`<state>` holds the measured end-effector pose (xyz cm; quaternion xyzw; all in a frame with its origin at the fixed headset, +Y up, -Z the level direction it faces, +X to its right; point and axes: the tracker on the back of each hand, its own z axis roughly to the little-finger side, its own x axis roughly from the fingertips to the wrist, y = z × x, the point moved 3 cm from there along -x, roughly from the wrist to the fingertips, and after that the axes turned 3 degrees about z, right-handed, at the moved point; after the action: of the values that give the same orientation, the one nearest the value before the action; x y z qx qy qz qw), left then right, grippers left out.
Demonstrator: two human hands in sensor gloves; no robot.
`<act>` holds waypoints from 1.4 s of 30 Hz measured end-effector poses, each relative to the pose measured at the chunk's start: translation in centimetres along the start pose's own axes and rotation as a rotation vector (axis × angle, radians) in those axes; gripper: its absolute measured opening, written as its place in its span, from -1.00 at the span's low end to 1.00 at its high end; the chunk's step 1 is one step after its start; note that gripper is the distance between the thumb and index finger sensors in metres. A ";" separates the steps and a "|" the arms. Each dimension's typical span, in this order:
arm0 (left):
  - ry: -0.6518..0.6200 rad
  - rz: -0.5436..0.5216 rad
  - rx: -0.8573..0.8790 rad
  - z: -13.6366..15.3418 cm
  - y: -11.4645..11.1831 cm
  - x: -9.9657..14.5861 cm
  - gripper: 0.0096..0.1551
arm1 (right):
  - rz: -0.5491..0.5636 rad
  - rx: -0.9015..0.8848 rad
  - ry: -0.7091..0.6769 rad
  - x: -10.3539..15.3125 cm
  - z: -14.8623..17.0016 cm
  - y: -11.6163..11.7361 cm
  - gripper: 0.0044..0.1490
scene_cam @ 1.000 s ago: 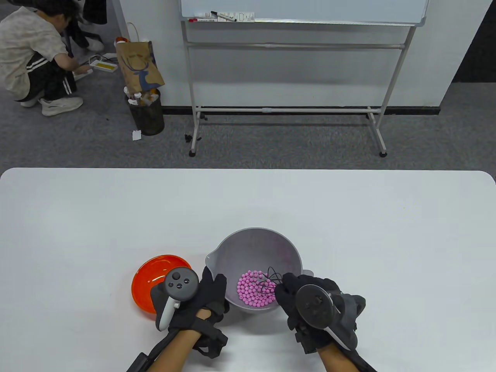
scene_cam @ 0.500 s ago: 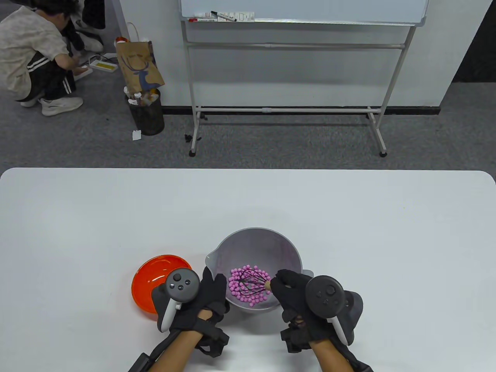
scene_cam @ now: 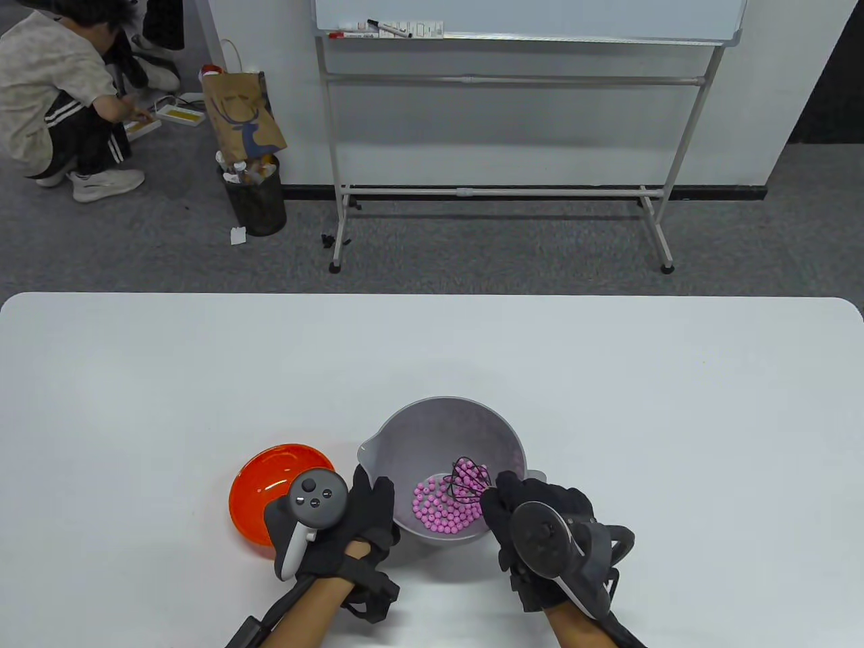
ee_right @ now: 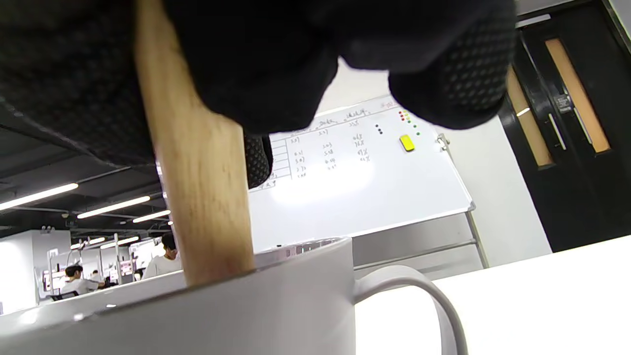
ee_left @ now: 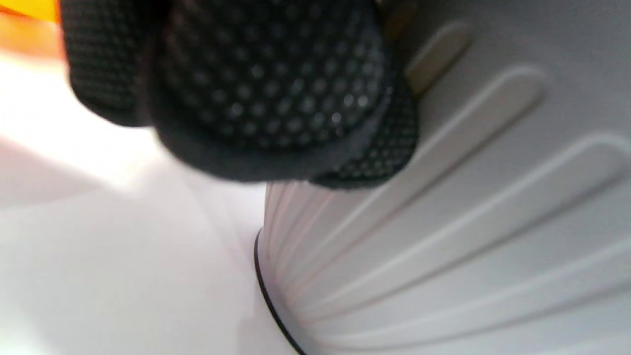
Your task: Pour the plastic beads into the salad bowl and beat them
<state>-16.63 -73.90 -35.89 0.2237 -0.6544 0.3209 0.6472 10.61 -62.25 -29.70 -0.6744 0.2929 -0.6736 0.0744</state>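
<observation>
A grey salad bowl (scene_cam: pixel 412 432) with a spout and a handle stands near the table's front edge. Pink plastic beads (scene_cam: pixel 442 509) lie in its bottom. My right hand (scene_cam: pixel 533 520) grips the wooden handle (ee_right: pixel 197 187) of a black whisk (scene_cam: pixel 467 480) whose wires dip into the right side of the bowl. My left hand (scene_cam: pixel 368 513) presses its fingers (ee_left: pixel 266 93) against the bowl's ribbed outer wall (ee_left: pixel 468 236) on the left. An empty orange dish (scene_cam: pixel 263 476) sits just left of that hand, partly hidden by its tracker.
The bowl's loop handle (ee_right: pixel 419 296) sticks out on its right side. A whiteboard on a stand (scene_cam: pixel 513 27) is beyond the table's far edge, and a person (scene_cam: pixel 54 101) crouches on the floor at the far left beside a bin (scene_cam: pixel 256 196).
The whisk has swung from the bowl's left-middle back to its right side, and the beads have shifted with it. My right hand turned. The left hand stayed on the bowl.
</observation>
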 end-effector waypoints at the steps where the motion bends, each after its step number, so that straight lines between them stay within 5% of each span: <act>1: 0.001 0.000 0.001 0.0 0.0 0.0 -0.10 | -0.017 -0.017 -0.004 0.0 -0.1 -0.1 -0.47; 11: 0.002 0.009 0.014 0.0 0.0 0.0 -0.10 | -0.110 -0.287 0.113 -0.2 1.3 1.9 -0.47; 28: -0.001 0.010 0.018 0.1 -0.1 0.1 -0.09 | 0.037 0.013 0.005 0.3 0.1 0.6 -0.45; 38: 0.001 0.009 0.016 0.1 -0.1 0.0 -0.09 | -0.123 -0.220 0.086 0.0 0.7 1.4 -0.46; 42: -0.001 0.010 0.018 0.1 0.0 0.0 -0.09 | -0.093 -0.241 0.132 0.0 1.3 2.4 -0.45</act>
<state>-16.67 -74.00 -35.83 0.2263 -0.6527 0.3301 0.6433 11.16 -64.60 -30.97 -0.6456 0.3446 -0.6790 -0.0579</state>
